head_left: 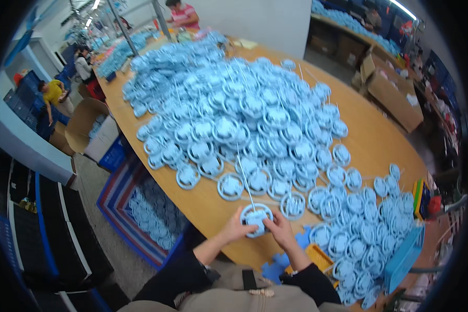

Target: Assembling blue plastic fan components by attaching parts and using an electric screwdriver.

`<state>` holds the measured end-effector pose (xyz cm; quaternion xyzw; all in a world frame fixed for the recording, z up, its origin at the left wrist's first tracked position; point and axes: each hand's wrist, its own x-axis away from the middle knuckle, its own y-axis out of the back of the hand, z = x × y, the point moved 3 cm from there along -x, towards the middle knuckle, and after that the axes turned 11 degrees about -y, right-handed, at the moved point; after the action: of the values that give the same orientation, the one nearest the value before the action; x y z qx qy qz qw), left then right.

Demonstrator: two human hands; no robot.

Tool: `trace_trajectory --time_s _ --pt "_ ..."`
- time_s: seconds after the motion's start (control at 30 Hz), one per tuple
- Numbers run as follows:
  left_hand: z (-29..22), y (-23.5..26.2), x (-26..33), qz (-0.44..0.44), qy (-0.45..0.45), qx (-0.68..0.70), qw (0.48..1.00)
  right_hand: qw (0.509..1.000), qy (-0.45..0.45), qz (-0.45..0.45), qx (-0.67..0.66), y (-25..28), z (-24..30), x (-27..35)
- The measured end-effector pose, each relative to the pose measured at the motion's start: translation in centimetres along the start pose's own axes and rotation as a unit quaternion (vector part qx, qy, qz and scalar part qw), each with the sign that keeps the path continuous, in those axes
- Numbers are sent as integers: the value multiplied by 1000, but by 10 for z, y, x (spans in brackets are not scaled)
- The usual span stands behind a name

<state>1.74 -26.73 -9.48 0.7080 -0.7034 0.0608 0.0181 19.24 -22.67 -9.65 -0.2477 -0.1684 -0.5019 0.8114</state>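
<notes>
L hand (236, 229) part-curled, gripping L side of lt-blue round pc (255, 215), thumb on its face; R hand (282, 230) likewise, gripping opp. side w/ thumb at rim. Other fingers partly hidden. Pc is held up at near edge of table (372, 127), just before main heap (255, 106) of similar pcs; thin pale stem (246, 180) extends from it across heap in view; contact w/ heap n/c. Step in hand, est.: two-handed handling of 1 pc. Next move prob. calls for steady rim support, stem clear of heap.
</notes>
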Motion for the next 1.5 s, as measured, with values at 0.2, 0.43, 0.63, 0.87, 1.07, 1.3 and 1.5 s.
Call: trace_trajectory --time_s 0.2,0.43,0.63,0.87,1.07,1.3,1.5 --pt "29 89 -70 -31 28 -21 999 947 107 -175 248 56 9 66" --pt "-17 194 -161 -156 -161 -456 861 878 24 -456 140 190 -30 246" --pt "5 -20 -76 154 -295 -420 844 761 -144 -582 247 205 -146 332" --pt "34 -190 11 307 -116 -390 860 842 -4 -539 -2 191 -206 300" --pt "55 -165 22 255 -110 -399 874 846 -32 -530 52 165 -190 283" --pt "57 -74 3 183 -80 -339 919 886 18 -455 86 123 -151 215" --pt "8 -57 -20 164 -116 -448 871 891 -75 -430 125 142 -101 196"
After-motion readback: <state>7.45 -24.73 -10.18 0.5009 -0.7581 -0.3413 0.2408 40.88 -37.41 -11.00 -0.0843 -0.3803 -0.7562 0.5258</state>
